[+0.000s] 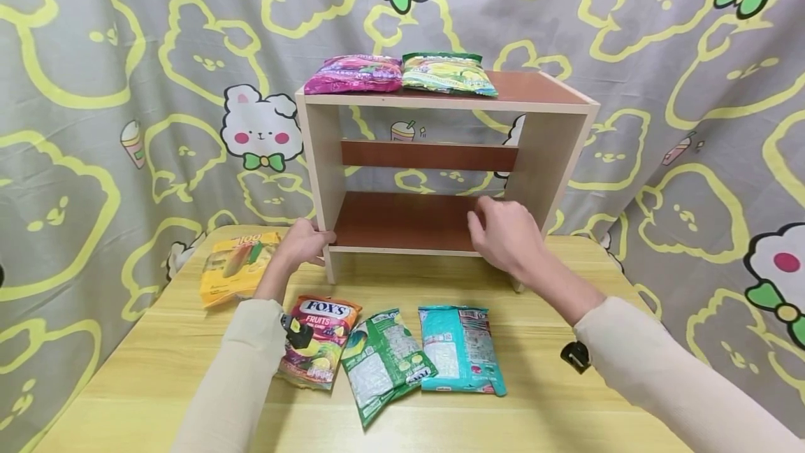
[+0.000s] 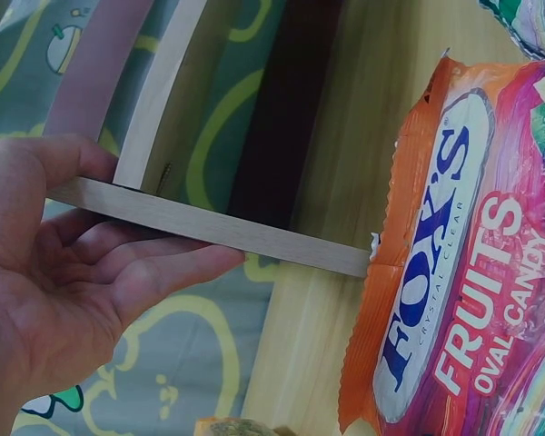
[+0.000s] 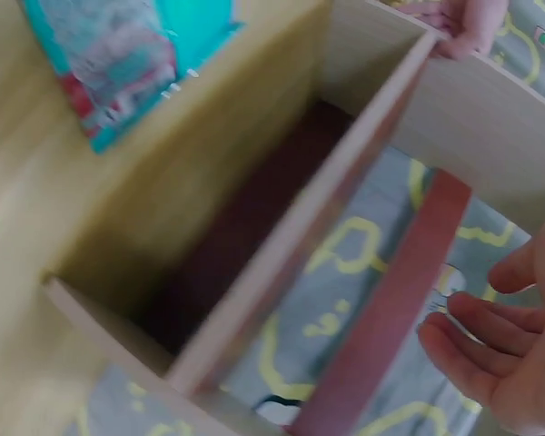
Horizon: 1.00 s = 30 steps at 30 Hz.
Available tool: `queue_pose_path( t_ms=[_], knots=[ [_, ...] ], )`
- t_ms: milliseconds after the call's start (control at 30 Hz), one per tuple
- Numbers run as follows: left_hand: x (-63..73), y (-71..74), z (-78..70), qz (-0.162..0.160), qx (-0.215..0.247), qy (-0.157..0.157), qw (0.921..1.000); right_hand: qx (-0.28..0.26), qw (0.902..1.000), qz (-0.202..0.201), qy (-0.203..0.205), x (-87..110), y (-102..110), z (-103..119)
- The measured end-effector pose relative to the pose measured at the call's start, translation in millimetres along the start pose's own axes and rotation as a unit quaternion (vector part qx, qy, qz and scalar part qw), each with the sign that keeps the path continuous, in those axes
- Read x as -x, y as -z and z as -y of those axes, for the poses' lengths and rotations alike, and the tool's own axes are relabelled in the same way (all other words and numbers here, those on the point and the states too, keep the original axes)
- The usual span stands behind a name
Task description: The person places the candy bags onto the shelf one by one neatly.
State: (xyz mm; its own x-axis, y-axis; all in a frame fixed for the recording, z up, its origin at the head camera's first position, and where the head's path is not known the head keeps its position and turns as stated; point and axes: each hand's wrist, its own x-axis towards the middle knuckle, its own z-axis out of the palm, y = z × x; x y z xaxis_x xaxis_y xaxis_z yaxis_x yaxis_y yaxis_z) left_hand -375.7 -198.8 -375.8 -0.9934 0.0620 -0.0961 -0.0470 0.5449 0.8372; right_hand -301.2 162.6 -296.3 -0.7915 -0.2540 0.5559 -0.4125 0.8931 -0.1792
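A small wooden shelf unit (image 1: pixel 541 88) with pale edges and red-brown boards stands on the table. My left hand (image 1: pixel 303 242) grips the edge of its left side panel near the lower board; in the left wrist view the thumb and fingers lie on opposite sides of that panel (image 2: pixel 209 224). Over the right front part of the lower board (image 1: pixel 402 222) hovers my right hand (image 1: pixel 508 235), its fingers loosely bent and holding nothing. The right wrist view shows this hand (image 3: pixel 513 336) apart from the wood.
On top lie a purple candy bag (image 1: pixel 355 74) and a yellow-green one (image 1: pixel 448 75). In front are a red-orange FOX'S bag (image 1: pixel 327 331), green packaging (image 1: pixel 393 348) and a teal bag (image 1: pixel 462 348). A yellow bag (image 1: pixel 235 268) sits left. A patterned curtain (image 1: pixel 660 159) hangs behind.
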Motion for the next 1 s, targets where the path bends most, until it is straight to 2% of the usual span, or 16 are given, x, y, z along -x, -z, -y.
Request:
queue_pose_path(
  t_ms=[133,233,367,600,933,1000],
  knots=[
    [0.0,-0.2,-0.1,0.000,0.002,0.001,1.0000,-0.004,0.9971,0.064,-0.041,15.7,-16,-8],
    [-0.3,-0.5,-0.7,0.001,0.006,0.003,1.0000,0.002,0.9898,0.123,-0.071,27.3,-28,-13],
    [-0.3,-0.7,-1.3,0.003,0.011,0.004,0.9999,-0.003,0.9762,0.193,-0.100,40.6,-41,-19],
    [1.1,-1.0,-0.9,0.004,0.010,0.003,0.9999,-0.014,0.9434,0.295,-0.151,59.7,-57,-23],
    [0.4,-0.3,0.3,0.003,0.008,0.005,0.9999,-0.013,0.9112,0.372,-0.176,74.6,-68,-25],
    [0.1,-0.1,0.6,0.003,0.007,0.006,1.0000,-0.014,0.9020,0.390,-0.185,76.8,-69,-25]
  ],
)
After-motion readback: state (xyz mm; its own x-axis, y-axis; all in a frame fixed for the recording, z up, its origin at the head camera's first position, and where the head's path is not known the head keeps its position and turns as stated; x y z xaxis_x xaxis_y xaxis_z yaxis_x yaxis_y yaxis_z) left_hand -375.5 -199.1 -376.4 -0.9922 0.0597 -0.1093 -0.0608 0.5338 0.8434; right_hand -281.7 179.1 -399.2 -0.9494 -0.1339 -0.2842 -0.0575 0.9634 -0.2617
